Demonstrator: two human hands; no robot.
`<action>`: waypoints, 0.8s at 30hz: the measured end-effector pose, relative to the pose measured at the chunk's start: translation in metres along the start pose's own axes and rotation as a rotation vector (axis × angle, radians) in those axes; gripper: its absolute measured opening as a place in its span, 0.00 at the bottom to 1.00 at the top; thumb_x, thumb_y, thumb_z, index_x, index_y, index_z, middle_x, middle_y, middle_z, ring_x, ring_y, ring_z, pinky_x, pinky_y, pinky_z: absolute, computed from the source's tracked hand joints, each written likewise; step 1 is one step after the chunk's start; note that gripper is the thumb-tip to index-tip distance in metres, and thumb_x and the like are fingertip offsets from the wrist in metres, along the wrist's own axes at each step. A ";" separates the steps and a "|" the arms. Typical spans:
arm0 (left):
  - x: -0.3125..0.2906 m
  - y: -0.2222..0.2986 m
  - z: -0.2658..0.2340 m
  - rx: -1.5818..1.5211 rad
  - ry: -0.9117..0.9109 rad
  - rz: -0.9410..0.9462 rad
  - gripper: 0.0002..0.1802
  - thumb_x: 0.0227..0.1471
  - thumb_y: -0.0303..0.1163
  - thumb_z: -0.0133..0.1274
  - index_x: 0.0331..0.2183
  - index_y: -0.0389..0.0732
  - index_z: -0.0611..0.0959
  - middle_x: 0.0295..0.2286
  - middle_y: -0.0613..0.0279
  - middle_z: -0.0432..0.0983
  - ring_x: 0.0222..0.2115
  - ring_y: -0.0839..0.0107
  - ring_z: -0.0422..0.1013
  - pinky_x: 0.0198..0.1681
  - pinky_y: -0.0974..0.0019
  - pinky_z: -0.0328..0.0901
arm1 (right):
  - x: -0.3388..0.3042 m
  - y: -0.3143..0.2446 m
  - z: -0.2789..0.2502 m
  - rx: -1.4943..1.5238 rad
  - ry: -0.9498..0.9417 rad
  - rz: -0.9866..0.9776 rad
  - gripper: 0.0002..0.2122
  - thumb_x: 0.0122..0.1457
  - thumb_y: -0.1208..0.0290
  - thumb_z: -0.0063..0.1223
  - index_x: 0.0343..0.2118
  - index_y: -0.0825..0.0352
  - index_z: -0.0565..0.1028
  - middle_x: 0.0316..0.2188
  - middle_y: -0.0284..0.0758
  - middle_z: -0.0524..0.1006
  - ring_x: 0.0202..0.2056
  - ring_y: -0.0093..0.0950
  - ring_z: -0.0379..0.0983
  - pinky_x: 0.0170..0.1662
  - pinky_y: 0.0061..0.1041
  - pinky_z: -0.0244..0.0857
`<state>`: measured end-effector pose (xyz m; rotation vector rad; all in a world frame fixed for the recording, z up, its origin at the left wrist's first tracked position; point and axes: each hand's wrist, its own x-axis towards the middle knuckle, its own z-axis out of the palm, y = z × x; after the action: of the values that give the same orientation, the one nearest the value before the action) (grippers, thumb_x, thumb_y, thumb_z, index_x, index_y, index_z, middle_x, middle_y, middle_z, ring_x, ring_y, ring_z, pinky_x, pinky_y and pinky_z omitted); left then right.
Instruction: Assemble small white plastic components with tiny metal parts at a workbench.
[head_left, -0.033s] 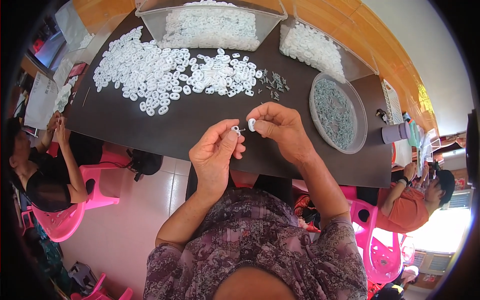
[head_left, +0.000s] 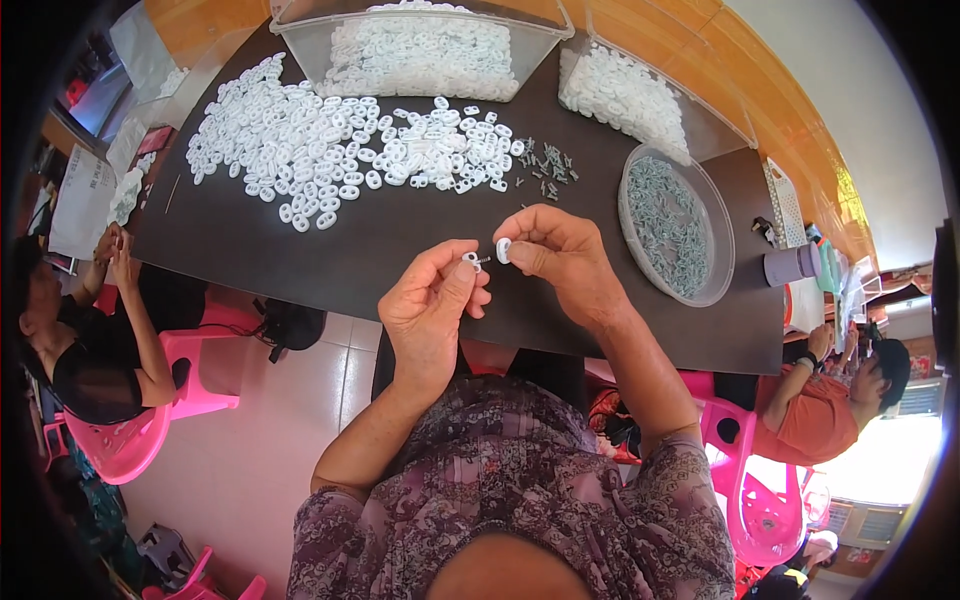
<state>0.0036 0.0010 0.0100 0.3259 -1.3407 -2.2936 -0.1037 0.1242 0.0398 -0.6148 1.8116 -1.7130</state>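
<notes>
While a seated person (head_left: 70, 340) works at the far left beside a pink chair (head_left: 150, 420), the left hand (head_left: 432, 305) pinches a small white ring with a screw (head_left: 473, 261) just above the near edge of the dark bench (head_left: 300, 250) — its fingers closed on it. Close beside, the right hand (head_left: 560, 250) grips a white clip (head_left: 503, 250) between thumb and forefinger, the two pieces nearly touching. Behind them lie a spread of white clips (head_left: 330, 150), a few loose screws (head_left: 545, 170) and, to the right, a round tub of screws (head_left: 675, 225) — with another person in orange (head_left: 820, 410) at the far right.
</notes>
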 end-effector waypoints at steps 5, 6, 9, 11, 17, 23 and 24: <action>-0.003 0.000 0.001 0.031 -0.025 0.019 0.10 0.54 0.24 0.49 0.39 0.31 0.76 0.27 0.60 0.74 0.23 0.80 0.69 0.24 0.78 0.64 | -0.003 0.003 0.001 0.066 -0.011 0.016 0.06 0.54 0.77 0.52 0.35 0.69 0.74 0.27 0.29 0.75 0.28 0.14 0.67 0.30 0.13 0.59; -0.003 0.000 0.001 0.031 -0.025 0.020 0.10 0.54 0.24 0.49 0.39 0.31 0.76 0.27 0.60 0.74 0.23 0.80 0.69 0.24 0.78 0.64 | -0.004 0.003 0.002 0.066 -0.011 0.016 0.06 0.54 0.77 0.52 0.35 0.69 0.74 0.27 0.29 0.75 0.28 0.14 0.67 0.30 0.13 0.59; -0.004 0.000 0.001 0.038 -0.021 0.012 0.10 0.54 0.24 0.49 0.39 0.32 0.75 0.26 0.61 0.74 0.23 0.80 0.69 0.24 0.79 0.64 | -0.006 0.005 0.004 0.074 0.000 -0.020 0.07 0.54 0.76 0.52 0.36 0.69 0.75 0.26 0.29 0.76 0.27 0.14 0.67 0.29 0.12 0.59; -0.004 -0.001 0.002 0.062 -0.008 0.002 0.09 0.54 0.23 0.49 0.39 0.32 0.75 0.26 0.61 0.74 0.23 0.81 0.68 0.24 0.79 0.64 | -0.007 0.006 0.005 0.048 0.043 -0.043 0.08 0.55 0.75 0.53 0.37 0.69 0.76 0.26 0.29 0.76 0.27 0.13 0.67 0.28 0.12 0.58; -0.005 -0.002 0.004 0.104 0.007 -0.014 0.09 0.53 0.24 0.50 0.38 0.31 0.75 0.26 0.58 0.75 0.22 0.77 0.70 0.22 0.77 0.65 | -0.010 0.008 0.008 0.047 0.089 -0.083 0.08 0.54 0.76 0.53 0.37 0.69 0.77 0.26 0.28 0.76 0.26 0.13 0.66 0.27 0.12 0.58; -0.006 -0.003 0.005 0.107 0.011 -0.037 0.09 0.53 0.23 0.50 0.38 0.31 0.75 0.26 0.59 0.75 0.22 0.79 0.69 0.23 0.78 0.64 | -0.011 0.009 0.012 0.034 0.103 -0.142 0.08 0.54 0.78 0.53 0.37 0.70 0.77 0.26 0.27 0.76 0.27 0.12 0.66 0.27 0.12 0.57; -0.006 -0.003 0.005 0.107 0.011 -0.037 0.09 0.53 0.23 0.50 0.38 0.31 0.75 0.26 0.59 0.75 0.22 0.79 0.69 0.23 0.78 0.64 | -0.011 0.009 0.012 0.035 0.103 -0.142 0.08 0.54 0.78 0.53 0.37 0.70 0.77 0.26 0.27 0.76 0.27 0.12 0.66 0.27 0.12 0.57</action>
<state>0.0060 0.0093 0.0102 0.4009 -1.4665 -2.2510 -0.0868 0.1236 0.0316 -0.6655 1.8427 -1.8981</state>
